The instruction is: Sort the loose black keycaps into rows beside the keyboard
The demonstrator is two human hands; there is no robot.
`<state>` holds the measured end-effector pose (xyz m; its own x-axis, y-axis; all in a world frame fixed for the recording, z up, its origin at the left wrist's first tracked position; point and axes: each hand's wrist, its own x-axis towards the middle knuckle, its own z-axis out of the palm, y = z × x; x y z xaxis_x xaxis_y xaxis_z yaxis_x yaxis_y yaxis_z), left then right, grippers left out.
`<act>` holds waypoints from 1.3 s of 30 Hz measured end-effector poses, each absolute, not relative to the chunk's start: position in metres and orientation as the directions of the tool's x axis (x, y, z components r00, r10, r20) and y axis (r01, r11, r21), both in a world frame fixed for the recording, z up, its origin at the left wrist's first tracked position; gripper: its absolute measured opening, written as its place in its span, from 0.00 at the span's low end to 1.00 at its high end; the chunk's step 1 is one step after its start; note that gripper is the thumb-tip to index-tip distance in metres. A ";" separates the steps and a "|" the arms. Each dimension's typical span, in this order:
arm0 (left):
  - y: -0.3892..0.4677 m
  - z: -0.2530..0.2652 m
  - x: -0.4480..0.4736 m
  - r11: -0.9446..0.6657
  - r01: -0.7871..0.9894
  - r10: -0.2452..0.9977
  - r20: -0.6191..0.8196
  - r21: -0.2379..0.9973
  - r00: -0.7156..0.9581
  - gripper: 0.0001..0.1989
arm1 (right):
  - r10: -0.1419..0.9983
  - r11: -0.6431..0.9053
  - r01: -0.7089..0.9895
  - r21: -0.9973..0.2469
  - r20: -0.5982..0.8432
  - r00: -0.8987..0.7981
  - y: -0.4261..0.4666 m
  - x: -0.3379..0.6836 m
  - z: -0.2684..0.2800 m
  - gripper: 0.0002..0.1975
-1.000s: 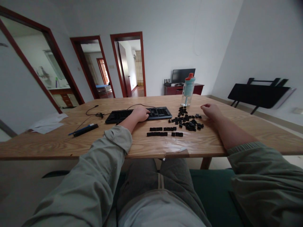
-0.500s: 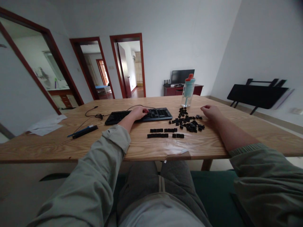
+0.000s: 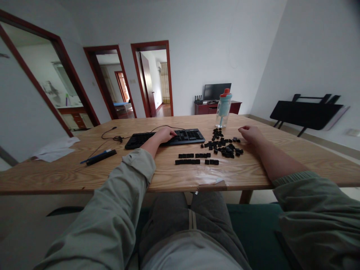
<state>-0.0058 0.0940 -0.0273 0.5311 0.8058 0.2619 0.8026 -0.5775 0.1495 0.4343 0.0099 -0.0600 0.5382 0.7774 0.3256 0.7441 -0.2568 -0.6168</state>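
Left hand [image 3: 165, 134] flat on keyboard [image 3: 165, 138]; right hand [image 3: 249, 132] loosely curled, empty.
Loose keycaps [image 3: 223, 145] nearby look light, rigid; pinch by sides.

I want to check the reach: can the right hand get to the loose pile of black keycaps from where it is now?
Probably yes. The right hand rests on the table just beside the pile of keycaps, and nothing lies between them. The water bottle stands farther back, out of the way.

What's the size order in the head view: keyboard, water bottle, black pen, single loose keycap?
1. keyboard, left hand resting on it
2. black pen
3. water bottle; looks close to the pen, and it stands farther back, so this pair is unsure
4. single loose keycap
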 end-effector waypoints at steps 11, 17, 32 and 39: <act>0.085 -0.023 -0.005 -0.602 0.796 0.779 0.266 0.063 0.568 0.15 | 0.777 -0.244 0.758 -0.605 0.346 0.526 0.008 0.433 -0.059 0.14; 0.078 -0.017 -0.002 -0.588 0.808 0.793 0.220 0.029 0.569 0.15 | 0.794 -0.258 0.760 -0.597 0.317 0.519 0.008 0.432 -0.059 0.15; 0.083 -0.023 -0.007 -0.609 0.793 0.772 0.251 0.026 0.585 0.16 | 0.797 -0.242 0.745 -0.622 0.311 0.518 0.005 0.430 -0.057 0.13; 0.078 -0.019 -0.004 -0.574 0.819 0.799 0.230 0.017 0.556 0.16 | 0.800 -0.254 0.747 -0.614 0.302 0.519 0.005 0.428 -0.055 0.14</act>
<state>-0.0035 0.0780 -0.0191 0.5555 0.7990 0.2303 0.8186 -0.5741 0.0169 0.4281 0.0050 -0.0550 0.5192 0.7996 0.3018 0.7475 -0.2536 -0.6140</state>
